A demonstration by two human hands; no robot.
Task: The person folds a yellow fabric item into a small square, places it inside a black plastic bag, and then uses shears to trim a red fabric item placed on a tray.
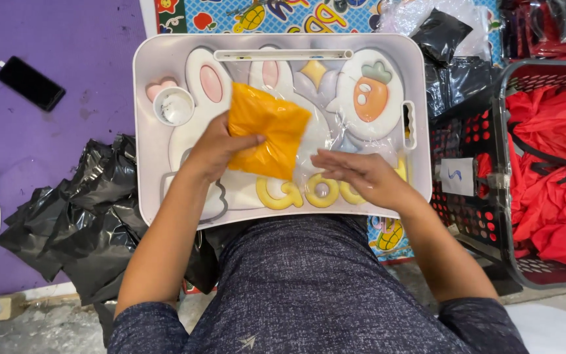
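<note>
While the left hand point(221, 147) pinches the folded orange cloth point(266, 131) inside a clear bag point(322, 131), the right hand point(358, 174) lies spread flat at four o'clock; a basket point(479, 216) at three o'clock holds red cloth point(551, 164).

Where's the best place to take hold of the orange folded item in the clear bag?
Take the orange folded item by its lower right edge, coming from the right. The left hand already pins its left side, and that edge lies flat and free beside the right hand.
</note>
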